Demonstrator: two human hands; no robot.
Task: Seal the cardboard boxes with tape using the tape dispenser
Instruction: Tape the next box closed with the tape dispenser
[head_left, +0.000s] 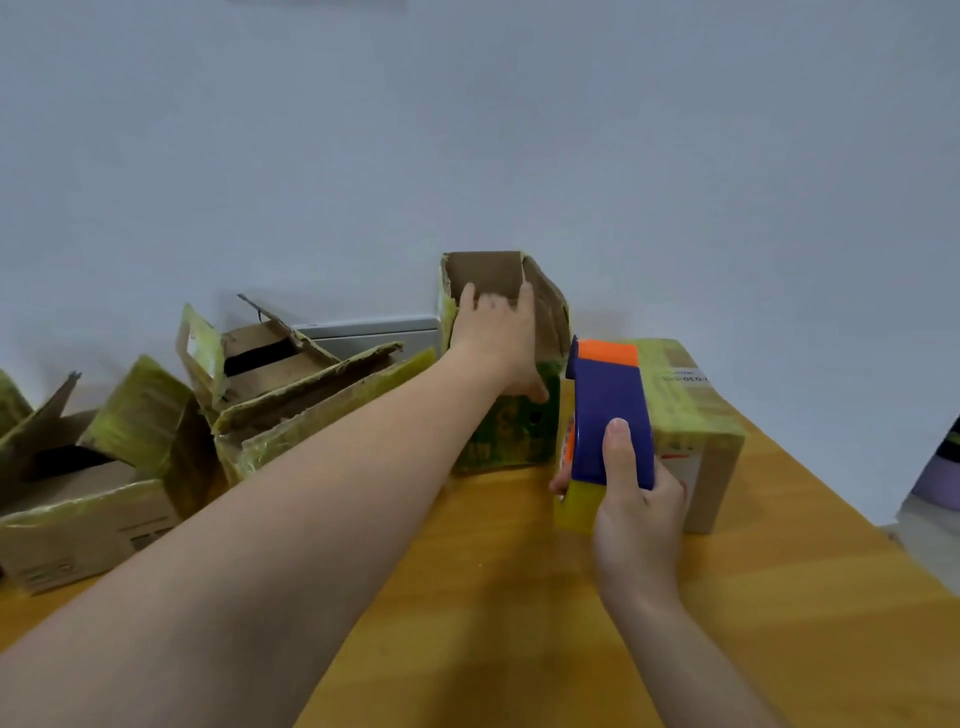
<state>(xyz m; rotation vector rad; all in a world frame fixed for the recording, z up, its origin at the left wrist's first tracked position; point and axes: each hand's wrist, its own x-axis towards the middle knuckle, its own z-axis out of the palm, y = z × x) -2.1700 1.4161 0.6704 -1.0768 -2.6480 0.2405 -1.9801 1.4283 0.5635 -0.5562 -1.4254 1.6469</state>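
On a wooden table (519, 597) against a pale wall (467, 130), a person's right hand (636, 504) clasps the tape dispenser (610, 410). Its body is blue with an orange cap. The thumb lies up its back, and the yellow tape roll (574, 506) shows below the fingers. The dispenser is held upright above the tabletop and appears to touch no box.

Just left of that grip and slightly beyond it stands the upright box (504, 441), flaps raised and unsealed. The left hand (498, 338) grasps its near wall, fingers hooked over the rim and thumb on the green printed outside.

The likely trouble is the flaps. If tape goes on before they are folded flat and pressed together, the strip could bridge a gap or wrinkle. The tall, seemingly light box could also tip or slide under the dispenser's pull, since only one hand steadies it.

Inside the upright box only bare cardboard wall shows. Its floor is hidden, so its contents cannot be told. Right of the grip and just behind the dispenser sits a closed box (691, 410) banded in yellow-green tape. Well to the left lie a torn open box (291, 410) and a second open box (78, 509), with ragged flaps and dark interiors, possibly empty.
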